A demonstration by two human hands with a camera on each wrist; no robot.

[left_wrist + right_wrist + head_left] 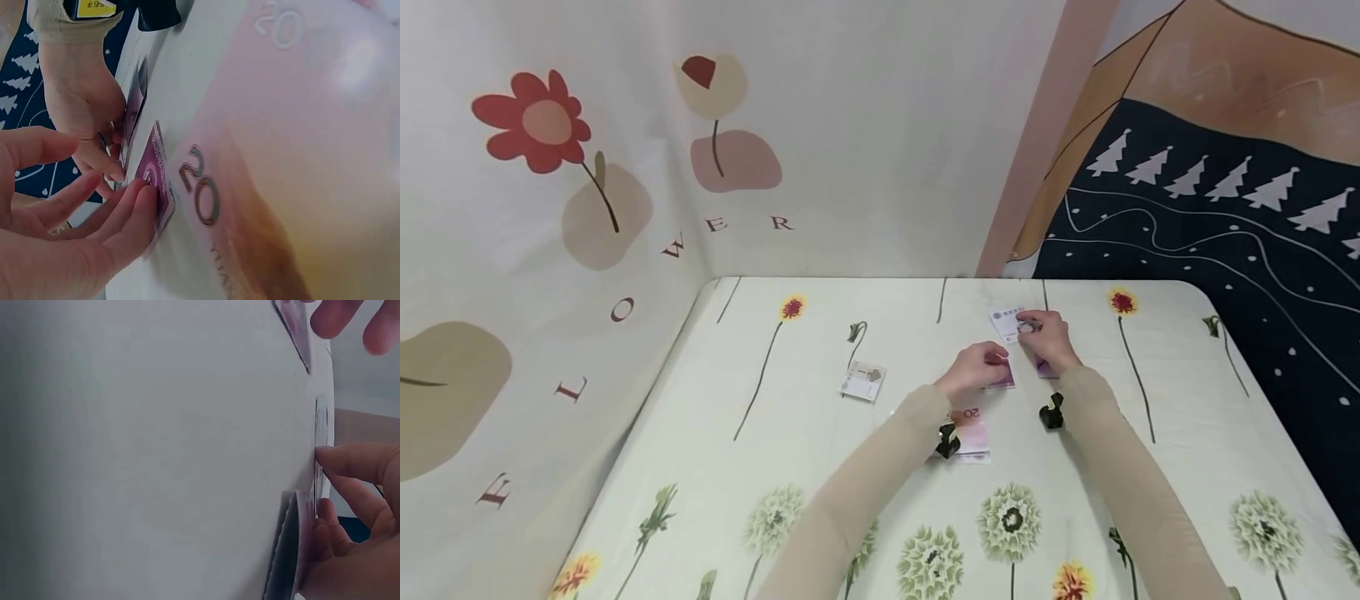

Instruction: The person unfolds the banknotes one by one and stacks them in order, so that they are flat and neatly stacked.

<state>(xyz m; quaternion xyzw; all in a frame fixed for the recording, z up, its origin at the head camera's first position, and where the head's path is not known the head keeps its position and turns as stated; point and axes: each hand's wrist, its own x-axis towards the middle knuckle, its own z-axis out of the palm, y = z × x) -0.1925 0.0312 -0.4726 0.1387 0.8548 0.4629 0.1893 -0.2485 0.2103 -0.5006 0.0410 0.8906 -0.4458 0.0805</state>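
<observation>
Several banknotes lie on the flower-print tablecloth. My left hand rests its fairly straight fingertips on a purple banknote. Just to its right, my right hand pinches a pale banknote by its edge, with another purple note beneath the hand. In the right wrist view the thumb and curled fingers hold a note's edge against the cloth. A pink 20 banknote lies under my left forearm.
Another pale banknote lies alone to the left of the hands. Printed fabric walls stand behind and to the left of the table, and a dark tree-print cloth hangs at the right. The table edge curves away at the right.
</observation>
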